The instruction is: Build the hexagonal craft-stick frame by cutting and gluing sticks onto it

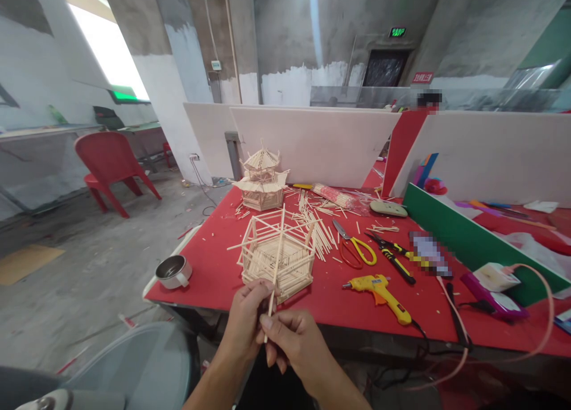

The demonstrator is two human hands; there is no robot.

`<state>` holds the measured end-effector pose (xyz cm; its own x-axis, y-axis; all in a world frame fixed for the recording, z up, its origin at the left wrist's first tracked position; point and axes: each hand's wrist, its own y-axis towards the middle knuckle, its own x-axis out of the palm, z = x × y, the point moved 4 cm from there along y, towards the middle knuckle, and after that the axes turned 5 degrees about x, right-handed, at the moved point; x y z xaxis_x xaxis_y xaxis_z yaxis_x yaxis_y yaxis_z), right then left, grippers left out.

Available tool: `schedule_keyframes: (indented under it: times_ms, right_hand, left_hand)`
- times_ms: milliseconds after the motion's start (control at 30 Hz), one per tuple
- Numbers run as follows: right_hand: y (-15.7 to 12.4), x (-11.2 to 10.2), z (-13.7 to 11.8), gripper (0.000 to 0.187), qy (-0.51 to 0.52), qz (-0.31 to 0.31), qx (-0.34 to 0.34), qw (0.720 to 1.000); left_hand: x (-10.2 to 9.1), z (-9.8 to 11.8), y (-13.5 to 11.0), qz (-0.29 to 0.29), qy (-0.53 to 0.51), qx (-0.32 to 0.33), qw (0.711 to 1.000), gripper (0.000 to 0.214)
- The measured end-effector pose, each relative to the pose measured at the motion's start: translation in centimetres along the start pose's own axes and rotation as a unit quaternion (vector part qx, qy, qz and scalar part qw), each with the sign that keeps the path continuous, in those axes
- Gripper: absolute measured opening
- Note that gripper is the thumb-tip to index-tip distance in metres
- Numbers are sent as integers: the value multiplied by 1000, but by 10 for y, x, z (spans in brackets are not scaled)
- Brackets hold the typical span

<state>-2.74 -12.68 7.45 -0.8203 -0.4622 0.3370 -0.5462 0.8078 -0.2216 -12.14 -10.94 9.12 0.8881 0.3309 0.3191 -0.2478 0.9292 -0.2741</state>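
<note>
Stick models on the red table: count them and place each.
2: a pagoda at the back left of the table, and an open six-sided frame nearer the front. Any behind the pale boards would be hidden.

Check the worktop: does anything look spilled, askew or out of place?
Yes. Loose sticks lie strewn at mixed angles between the hexagonal frame and the scissors, unlike the neatly bundled pack behind. One protruding stick also looks askew, jutting past the frame's left side.
</note>
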Motion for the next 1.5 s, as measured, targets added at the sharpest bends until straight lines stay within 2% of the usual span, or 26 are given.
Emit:
schedule_keyframes:
  times_ms: [1167,1367,1500]
  right_hand:
    - [-1,0,4,48,-1,-3,-4,1000]
    - [-8,-2,3,50,4,-18,-7,1000]
    - [-17,-14,6,53,-21,-26,-23,999]
  left_hand:
    - [-5,-7,1,-7,-15,-1,1000,22]
    - [-1,-2,-7,-24,-14,27,999,25]
    - [2,4,-14,-48,1,61,997,27]
